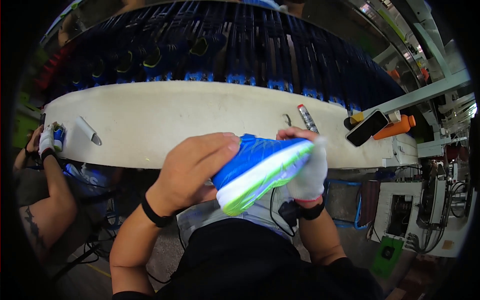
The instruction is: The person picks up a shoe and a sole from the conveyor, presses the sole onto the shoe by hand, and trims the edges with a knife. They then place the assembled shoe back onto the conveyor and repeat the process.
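A blue sneaker (261, 159) with a white and lime-green sole is held tilted above the near edge of the white table, its sole turned partly toward me. My bare left hand (192, 165) grips it at the heel and collar, fingers over the upper. Around the toe end is my right hand (311, 172), in a white glove with bare fingertips showing; the glove is a little blurred. The shoe hides part of both hands. Beyond the right hand, a marker-like pen with a red end (307, 117) lies on the table, next to a small dark curved piece (286, 119).
A phone (366, 128) and an orange bottle (395, 128) sit at the table's right end. A white tube (89, 131) lies at left. Behind the white table (200, 107), a dark rack (250, 45) carries several blue shoes (153, 59). At far left a co-worker's gloved hand (47, 139) holds another shoe (58, 136).
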The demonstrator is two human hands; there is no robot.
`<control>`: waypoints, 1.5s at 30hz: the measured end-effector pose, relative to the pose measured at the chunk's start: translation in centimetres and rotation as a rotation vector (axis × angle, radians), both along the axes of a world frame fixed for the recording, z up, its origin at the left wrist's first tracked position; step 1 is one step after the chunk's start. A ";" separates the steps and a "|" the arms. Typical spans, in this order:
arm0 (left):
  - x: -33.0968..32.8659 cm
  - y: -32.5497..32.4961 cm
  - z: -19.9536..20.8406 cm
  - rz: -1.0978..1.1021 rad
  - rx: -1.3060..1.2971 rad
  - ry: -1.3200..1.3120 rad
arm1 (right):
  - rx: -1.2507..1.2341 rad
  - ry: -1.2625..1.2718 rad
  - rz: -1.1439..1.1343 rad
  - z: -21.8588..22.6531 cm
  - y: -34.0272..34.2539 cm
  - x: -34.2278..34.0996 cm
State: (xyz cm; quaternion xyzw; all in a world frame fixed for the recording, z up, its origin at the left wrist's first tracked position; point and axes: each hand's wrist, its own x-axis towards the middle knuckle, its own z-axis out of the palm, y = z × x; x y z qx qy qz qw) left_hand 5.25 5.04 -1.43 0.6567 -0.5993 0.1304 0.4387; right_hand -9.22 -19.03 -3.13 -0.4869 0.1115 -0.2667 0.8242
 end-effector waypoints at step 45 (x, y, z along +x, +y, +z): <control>-1.7 -11.0 5.7 0.022 0.401 -0.053 | -0.896 0.345 -0.027 3.6 -2.2 0.9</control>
